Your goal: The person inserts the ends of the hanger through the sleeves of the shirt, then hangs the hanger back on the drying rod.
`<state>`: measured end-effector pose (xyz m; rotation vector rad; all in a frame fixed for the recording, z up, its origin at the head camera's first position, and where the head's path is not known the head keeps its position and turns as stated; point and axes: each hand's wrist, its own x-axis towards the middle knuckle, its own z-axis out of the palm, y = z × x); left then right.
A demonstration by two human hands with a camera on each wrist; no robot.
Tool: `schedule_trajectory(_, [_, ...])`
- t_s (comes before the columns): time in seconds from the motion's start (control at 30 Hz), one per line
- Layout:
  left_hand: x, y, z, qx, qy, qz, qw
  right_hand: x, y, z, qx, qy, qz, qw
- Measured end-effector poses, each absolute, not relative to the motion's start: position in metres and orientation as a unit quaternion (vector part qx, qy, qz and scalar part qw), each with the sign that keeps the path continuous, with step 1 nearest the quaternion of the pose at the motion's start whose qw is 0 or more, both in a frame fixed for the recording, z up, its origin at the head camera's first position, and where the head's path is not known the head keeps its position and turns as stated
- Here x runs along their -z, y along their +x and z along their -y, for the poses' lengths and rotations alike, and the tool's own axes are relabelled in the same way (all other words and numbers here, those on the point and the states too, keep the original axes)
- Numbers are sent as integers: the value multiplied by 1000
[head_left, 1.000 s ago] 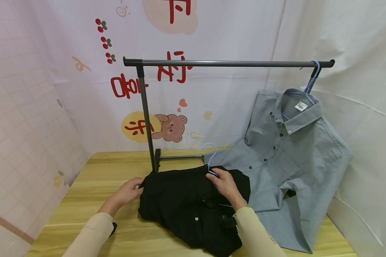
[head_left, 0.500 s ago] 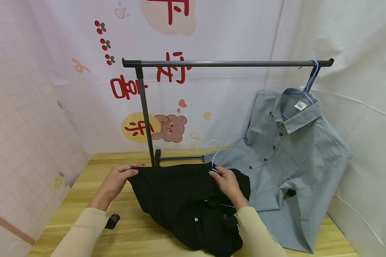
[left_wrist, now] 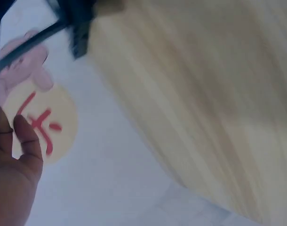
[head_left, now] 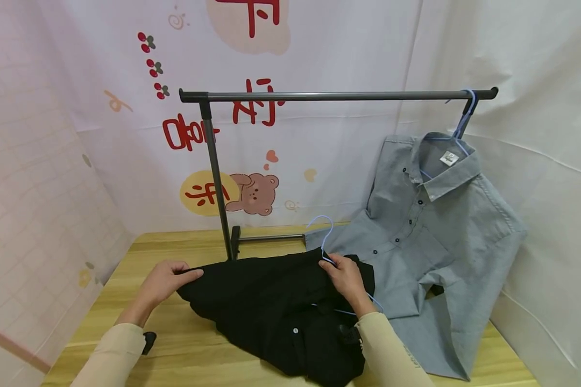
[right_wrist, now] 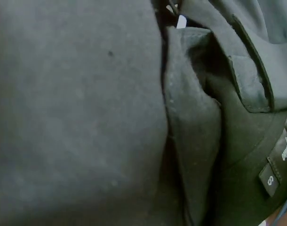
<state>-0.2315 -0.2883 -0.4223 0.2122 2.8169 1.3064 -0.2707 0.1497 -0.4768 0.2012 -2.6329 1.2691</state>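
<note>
A black shirt with a white button lies bunched over the near middle of the table, seen in the head view. My left hand pinches its left edge between thumb and fingers, pulling that side out. At the top of the shirt my right hand grips the cloth together with a light blue hanger, whose hook sticks up above the fabric. The left wrist view catches part of my left hand. Close up in the right wrist view, dark folds surround a small size label.
A metal clothes rack stands behind the black shirt. From its right end a grey-blue button shirt hangs on another blue hanger, its lower part spreading over the wooden table. A printed curtain covers the back.
My left hand has moved left with the shirt's edge, rising and then dipping, so the cloth is stretched farther out. My right hand stays at the hanger, shifted only slightly.
</note>
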Motion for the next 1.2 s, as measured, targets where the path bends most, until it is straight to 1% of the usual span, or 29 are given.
schedule_trajectory(0.07, [414, -230, 298, -431, 54, -901, -7, 476, -271, -150, -432, 62, 893, 105])
schedule_trajectory(0.17, [409, -228, 313, -431, 46, -901, -7, 476, -272, -152, -431, 54, 894, 105])
schedule_trajectory(0.23, [412, -226, 323, -413, 42, -910, 10, 477, -273, -153, -426, 52, 897, 105])
schedule_trajectory(0.4, [436, -217, 340, -356, 29, -931, 74, 481, -272, -153, -408, 51, 905, 109])
schedule_trajectory(0.5, [448, -212, 348, -333, 23, -939, 81, 482, -272, -153, -403, 52, 907, 110])
schedule_trajectory(0.6, [455, -207, 356, -323, 26, -944, 63, 483, -272, -152, -403, 51, 908, 103])
schedule_trajectory(0.73, [460, -202, 363, -351, 43, -935, 24, 485, -272, -151, -397, 55, 910, 103])
schedule_trajectory(0.83, [453, -200, 368, -443, 30, -896, -4, 487, -271, -150, -390, 59, 912, 111])
schedule_trajectory(0.9, [442, -199, 369, -537, 32, -843, -18, 487, -271, -149, -388, 61, 912, 116])
schedule_trajectory(1.0, [422, -202, 367, -674, 71, -734, -37, 486, -271, -148, -391, 62, 911, 117])
schedule_trajectory(1.07, [411, -205, 363, -732, 102, -672, -49, 485, -271, -148, -394, 62, 910, 117])
schedule_trajectory(1.13, [403, -207, 360, -735, 108, -667, -60, 485, -272, -148, -392, 62, 910, 123])
schedule_trajectory(1.2, [401, -208, 361, -674, 85, -731, -68, 485, -272, -149, -388, 56, 911, 126])
